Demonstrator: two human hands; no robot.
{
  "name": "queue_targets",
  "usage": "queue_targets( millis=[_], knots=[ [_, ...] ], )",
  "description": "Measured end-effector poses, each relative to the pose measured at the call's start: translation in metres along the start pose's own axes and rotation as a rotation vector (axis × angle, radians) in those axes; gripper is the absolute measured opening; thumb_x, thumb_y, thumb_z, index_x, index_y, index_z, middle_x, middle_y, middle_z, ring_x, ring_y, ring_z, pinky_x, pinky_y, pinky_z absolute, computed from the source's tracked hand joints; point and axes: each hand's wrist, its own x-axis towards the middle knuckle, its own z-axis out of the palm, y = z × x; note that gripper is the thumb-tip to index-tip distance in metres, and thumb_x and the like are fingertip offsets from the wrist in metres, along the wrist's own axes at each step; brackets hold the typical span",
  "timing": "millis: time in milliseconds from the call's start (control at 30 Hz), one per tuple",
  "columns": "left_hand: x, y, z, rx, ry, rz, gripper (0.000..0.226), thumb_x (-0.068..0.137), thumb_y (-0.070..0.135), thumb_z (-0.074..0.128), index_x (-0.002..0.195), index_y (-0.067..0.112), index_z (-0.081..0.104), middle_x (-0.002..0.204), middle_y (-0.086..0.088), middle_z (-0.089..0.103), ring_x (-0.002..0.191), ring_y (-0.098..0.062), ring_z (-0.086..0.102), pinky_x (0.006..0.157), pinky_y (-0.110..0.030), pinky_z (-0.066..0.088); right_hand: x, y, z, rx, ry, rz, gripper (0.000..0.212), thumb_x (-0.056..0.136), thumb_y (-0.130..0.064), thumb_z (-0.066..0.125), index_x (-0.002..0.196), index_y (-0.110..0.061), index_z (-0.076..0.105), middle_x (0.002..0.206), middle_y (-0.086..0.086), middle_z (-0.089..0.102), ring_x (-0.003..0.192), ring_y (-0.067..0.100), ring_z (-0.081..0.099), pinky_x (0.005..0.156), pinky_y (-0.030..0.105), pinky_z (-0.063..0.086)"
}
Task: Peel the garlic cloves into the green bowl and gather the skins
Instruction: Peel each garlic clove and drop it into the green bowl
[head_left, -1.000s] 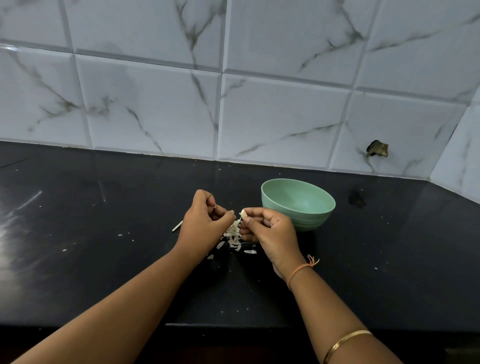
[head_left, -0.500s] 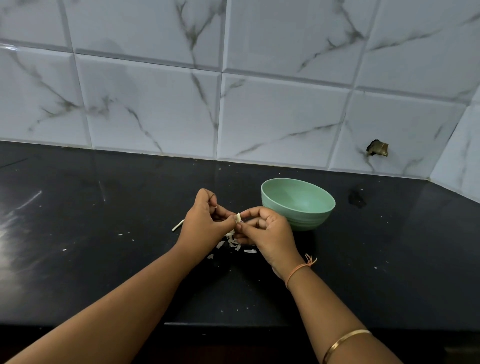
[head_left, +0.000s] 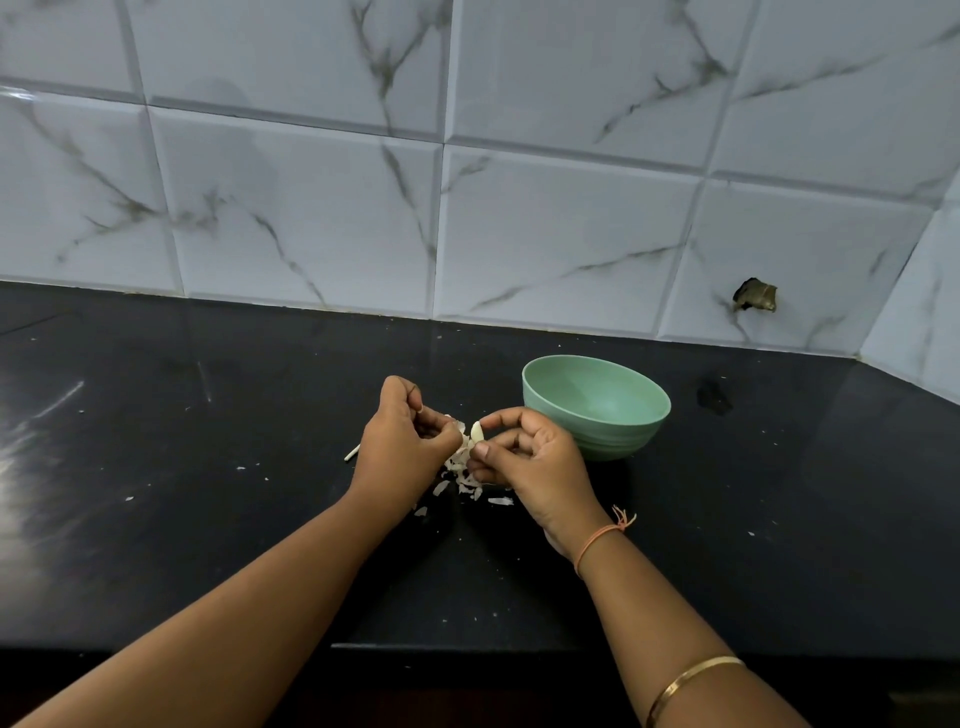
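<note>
Holds a small, pale, curved garlic clove (head_left: 476, 431) above the glossy black stone surface (head_left: 208, 519). Pinches it between thumb and forefinger of the right hand (head_left: 530, 457), with the other fingers curled in toward the palm. Nips a scrap of thin papery skin (head_left: 459, 426) with the curled thumb and fingertips of the left hand (head_left: 402, 441), just beside the clove and touching it (cannot tell whether the scrap has come fully loose). Has both hands close together, raised a little off the surface, fingertips nearly meeting around the clove.

Just right of the right hand and a little behind it, upright on the surface: a round pale green bowl (head_left: 613, 441) with a ribbed lower wall, its open mouth facing up.

Directly beneath the hands, on the surface: a loose little heap of white garlic skins (head_left: 462, 470), partly hidden by the fingers, with a few separate flakes scattered on the near side and tiny specks farther out.

Left of the left hand, lying flat: a short pale stalk (head_left: 352, 454).

Wears a thin orange thread (head_left: 602, 535) knotted at the right wrist and a narrow gold bangle (head_left: 691, 680) farther up the same forearm.

Behind the surface: a wall of white marble-veined tiles (head_left: 545, 234), with a dark broken hole (head_left: 756, 297) in one tile, up and to the right of the bowl.
</note>
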Motion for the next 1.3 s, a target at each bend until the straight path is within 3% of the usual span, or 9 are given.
queue_targets(
  millis=[267, 467, 833, 1000, 1167, 1300],
  knots=[
    [-0.002, 0.003, 0.001, -0.051, -0.051, -0.003, 0.035, 0.082, -0.001, 0.060, 0.083, 0.021, 0.033, 0.085, 0.002, 0.068, 0.065, -0.008, 0.056, 0.052, -0.009, 0.042, 0.000, 0.000, -0.001, 0.023, 0.036, -0.021, 0.016, 0.087, 0.008, 0.054, 0.093, -0.006, 0.060, 0.070, 0.005, 0.064, 0.062, 0.008, 0.063, 0.064, 0.023, 0.055],
    [-0.005, 0.009, 0.000, -0.094, -0.138, 0.040, 0.036, 0.082, 0.002, 0.066, 0.085, 0.019, 0.035, 0.079, -0.001, 0.069, 0.059, 0.004, 0.060, 0.055, -0.008, 0.045, 0.001, 0.000, 0.000, 0.023, 0.036, -0.023, 0.016, 0.089, 0.006, 0.053, 0.092, -0.008, 0.061, 0.074, 0.005, 0.066, 0.062, 0.006, 0.062, 0.062, 0.020, 0.055],
    [-0.006, 0.010, -0.001, -0.085, -0.138, 0.078, 0.035, 0.081, -0.001, 0.067, 0.087, 0.014, 0.036, 0.074, -0.001, 0.067, 0.058, 0.005, 0.061, 0.056, -0.007, 0.045, 0.001, 0.003, -0.001, -0.025, 0.047, -0.004, 0.014, 0.088, 0.001, 0.056, 0.089, -0.009, 0.066, 0.077, 0.009, 0.068, 0.063, 0.010, 0.065, 0.062, 0.022, 0.056],
    [-0.005, 0.006, 0.000, -0.033, -0.079, 0.057, 0.036, 0.082, 0.003, 0.067, 0.083, 0.021, 0.036, 0.071, 0.004, 0.062, 0.057, 0.006, 0.056, 0.055, -0.008, 0.044, -0.001, 0.000, 0.001, -0.010, 0.047, -0.002, 0.012, 0.090, -0.002, 0.055, 0.088, -0.007, 0.066, 0.074, 0.011, 0.066, 0.061, 0.011, 0.064, 0.061, 0.022, 0.056],
    [-0.003, 0.004, -0.001, -0.041, 0.001, 0.004, 0.028, 0.085, 0.011, 0.065, 0.090, 0.018, 0.039, 0.078, -0.002, 0.064, 0.063, -0.006, 0.055, 0.054, -0.008, 0.043, -0.001, 0.000, 0.002, 0.013, 0.054, -0.007, 0.021, 0.091, 0.002, 0.050, 0.092, -0.014, 0.063, 0.070, 0.008, 0.063, 0.058, 0.008, 0.063, 0.060, 0.020, 0.055],
    [-0.005, 0.008, -0.001, -0.099, -0.043, 0.032, 0.028, 0.083, 0.010, 0.068, 0.092, 0.015, 0.042, 0.078, 0.003, 0.067, 0.067, -0.006, 0.062, 0.060, -0.009, 0.047, 0.000, 0.002, 0.001, 0.000, 0.059, -0.018, 0.020, 0.091, 0.003, 0.051, 0.100, -0.009, 0.064, 0.071, 0.008, 0.065, 0.059, 0.007, 0.062, 0.059, 0.020, 0.054]
  ],
)
